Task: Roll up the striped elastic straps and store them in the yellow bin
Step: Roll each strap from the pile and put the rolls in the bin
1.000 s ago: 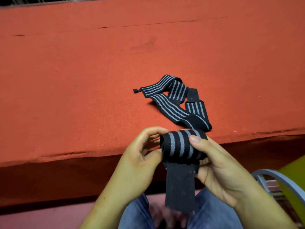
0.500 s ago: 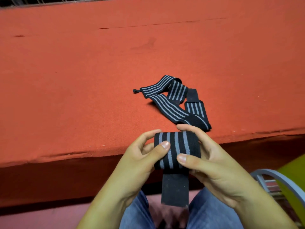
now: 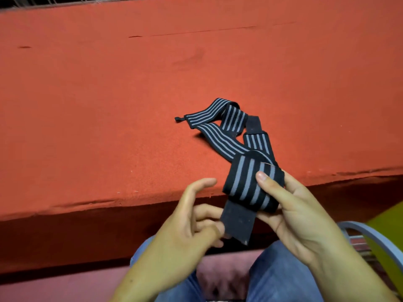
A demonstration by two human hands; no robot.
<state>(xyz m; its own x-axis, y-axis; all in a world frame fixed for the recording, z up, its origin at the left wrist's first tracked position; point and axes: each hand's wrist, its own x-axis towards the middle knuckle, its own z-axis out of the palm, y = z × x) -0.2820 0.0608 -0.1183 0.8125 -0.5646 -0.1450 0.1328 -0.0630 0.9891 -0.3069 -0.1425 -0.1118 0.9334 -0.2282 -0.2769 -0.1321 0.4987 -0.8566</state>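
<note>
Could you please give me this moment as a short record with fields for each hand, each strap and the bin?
right hand: holds the rolled strap, thumb across its stripes
left hand: fingers spread, at the plain black tail hanging from the roll
loose strap: unrolled, folded over itself on the red surface
yellow bin: partly visible at lower right; contents not visible

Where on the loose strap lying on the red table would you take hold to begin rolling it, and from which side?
Grip the loose strap at its free far-left end, by the small tab, coming from the left. That end lies flat and clear, while the rest is folded over itself and runs behind the roll in the right hand. The left hand looks free to reach.
</note>
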